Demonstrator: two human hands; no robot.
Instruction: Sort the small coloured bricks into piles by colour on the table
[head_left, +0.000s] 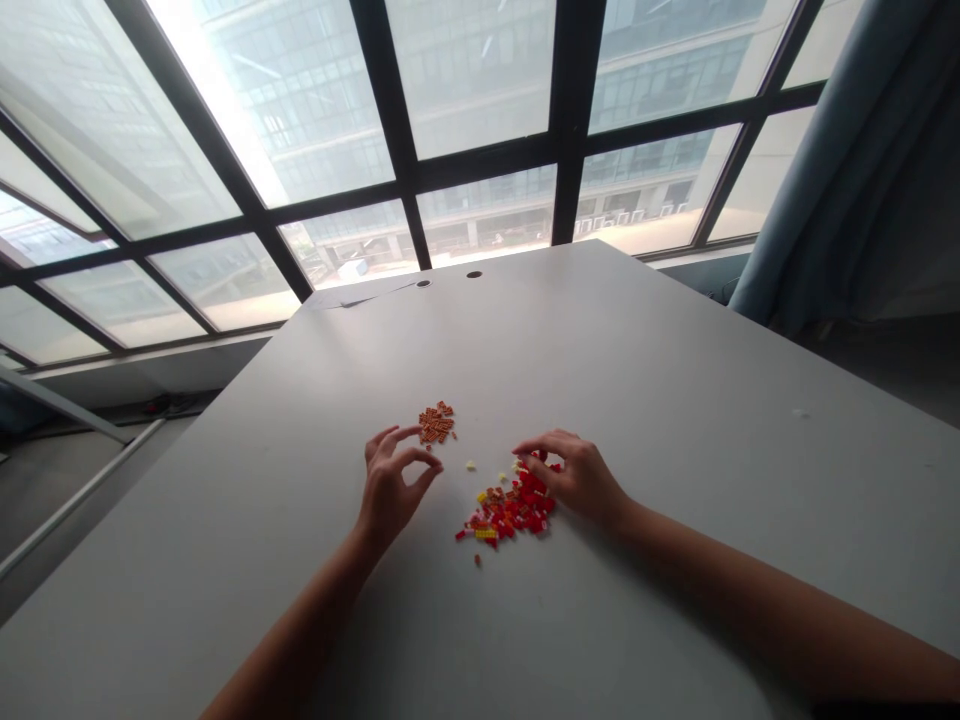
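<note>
A mixed heap of small red, orange and yellow bricks [510, 508] lies on the grey table [675, 400]. A smaller separate pile of orange bricks [436, 423] sits up and to the left of it. My left hand [391, 480] hovers just below the orange pile, thumb and forefinger curled toward each other in a pinch; what they hold is too small to make out. My right hand [576, 470] rests at the right edge of the mixed heap, fingers bent and reaching into the bricks. A few loose pale yellow bricks [471, 465] lie between the hands.
Two round cable holes [424, 283] are near the table's far edge. Large windows with dark frames [570, 120] stand behind the table. A blue-grey curtain [862, 170] hangs at the right. A low ledge and rail [82, 480] run along the floor at left.
</note>
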